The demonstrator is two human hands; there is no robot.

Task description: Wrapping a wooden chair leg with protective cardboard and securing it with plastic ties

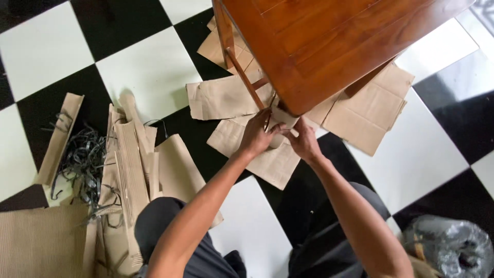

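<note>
Where both forearms reach out from dark-clad knees, left hand (pixel 256 135) and right hand (pixel 303 140) curled shut around a pale wrapped table leg (pixel 280 128), grip partly hidden, wooden table (pixel 329 46) overhead, cardboard pieces (pixel 226 98) half covered beneath.

Bare forearms, dark grey trousers (pixel 164 226)

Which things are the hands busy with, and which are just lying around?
In use:
- left hand and right hand, both on the pale wrapping at the table corner
- cardboard sheets under the table

Lying about:
- cardboard strips
- black straps
- corrugated sheet
- grey bag
</note>
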